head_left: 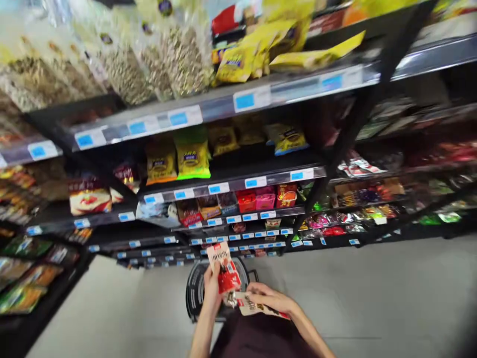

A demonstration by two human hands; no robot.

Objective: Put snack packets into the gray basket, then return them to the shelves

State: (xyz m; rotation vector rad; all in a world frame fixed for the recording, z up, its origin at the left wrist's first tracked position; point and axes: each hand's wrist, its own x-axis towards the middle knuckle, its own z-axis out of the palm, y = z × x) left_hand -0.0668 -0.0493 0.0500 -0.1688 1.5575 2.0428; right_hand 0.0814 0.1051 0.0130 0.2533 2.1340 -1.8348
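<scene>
My left hand (212, 284) is closed on the edge of a cream-and-red snack packet (228, 275), tilted with its printed side up. In my right hand (270, 298) is a second snack packet (249, 307) of similar cream colour with dark print, partly covered by my fingers and thumb. Some silvery crinkled wrapping (230, 299) shows between the two packets; which packet it belongs to I cannot tell. Both hands are in front of my dark clothing, above a round black basket (193, 293) on the floor.
A black shelf rack rises ahead, with price labels along its edges (246, 101). Large clear bags of grain-like food (186, 59) and yellow packets (235, 63) fill the top. Smaller yellow bags (193, 158) sit below. More shelves stand left and right over a grey floor (372, 298).
</scene>
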